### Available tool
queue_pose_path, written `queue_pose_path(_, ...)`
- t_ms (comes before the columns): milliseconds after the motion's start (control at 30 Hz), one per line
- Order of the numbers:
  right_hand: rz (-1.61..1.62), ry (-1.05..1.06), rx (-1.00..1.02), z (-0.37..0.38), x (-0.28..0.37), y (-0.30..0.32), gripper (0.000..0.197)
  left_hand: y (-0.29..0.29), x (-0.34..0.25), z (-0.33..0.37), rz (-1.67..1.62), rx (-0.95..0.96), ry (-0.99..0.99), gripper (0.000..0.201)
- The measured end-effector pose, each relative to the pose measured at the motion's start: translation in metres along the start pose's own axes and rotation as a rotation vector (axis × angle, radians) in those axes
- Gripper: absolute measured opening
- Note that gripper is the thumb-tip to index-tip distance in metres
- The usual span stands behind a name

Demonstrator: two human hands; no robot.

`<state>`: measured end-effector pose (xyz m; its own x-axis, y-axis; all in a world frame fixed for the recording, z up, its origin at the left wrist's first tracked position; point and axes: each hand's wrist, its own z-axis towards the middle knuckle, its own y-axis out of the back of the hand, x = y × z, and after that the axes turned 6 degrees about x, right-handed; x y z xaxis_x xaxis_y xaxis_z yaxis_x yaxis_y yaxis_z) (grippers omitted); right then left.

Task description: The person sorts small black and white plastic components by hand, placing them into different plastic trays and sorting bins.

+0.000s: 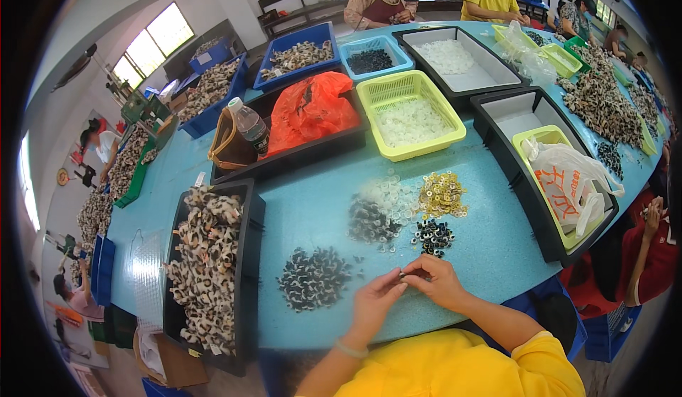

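My left hand (376, 301) and my right hand (435, 281) meet over the near edge of the blue table (305, 219). Their fingertips pinch a small dark piece (403, 275), mostly covered by the fingers, so its kind is unclear. Just beyond lie a heap of small black-and-white ring parts (433, 236), a heap of yellow rings (443, 194), and a mixed heap of clear and grey pieces (374, 219). Left of my left hand spreads a pile of small dark curved pieces with pale edges (314, 278).
At left stands a black crate (249, 269) full of cream-and-black parts. Beyond are a yellow basket (408, 148) of translucent pieces, an orange-red bag (310, 109) and a bottle (249, 126). A black tray (522, 212) holding a basket and white bag stands right. Other people sit around.
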<state>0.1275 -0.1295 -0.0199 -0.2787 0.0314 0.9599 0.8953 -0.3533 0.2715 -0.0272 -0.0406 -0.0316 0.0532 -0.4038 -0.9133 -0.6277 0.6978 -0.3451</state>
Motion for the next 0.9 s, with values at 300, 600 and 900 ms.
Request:
queue_pose_path(300, 0.321, -0.35, 0.125, -0.005, -0.006, 0.001, 0.014, 0.001, -0.006, 0.004, 0.654, -0.044, -0.218, 0.025)
queue_pose_path(600, -0.512, 0.271, -0.167, 0.023, -0.005, 0.022, 0.02, 0.055, -0.035, 0.037, 1.43, -0.087, -0.609, 0.014)
queue_pose_path(900, -0.778, 0.324, -0.163, 0.045, -0.02, 0.032, 0.021, 0.044, -0.059, 0.023, 1.667, -0.199, -0.582, 0.02)
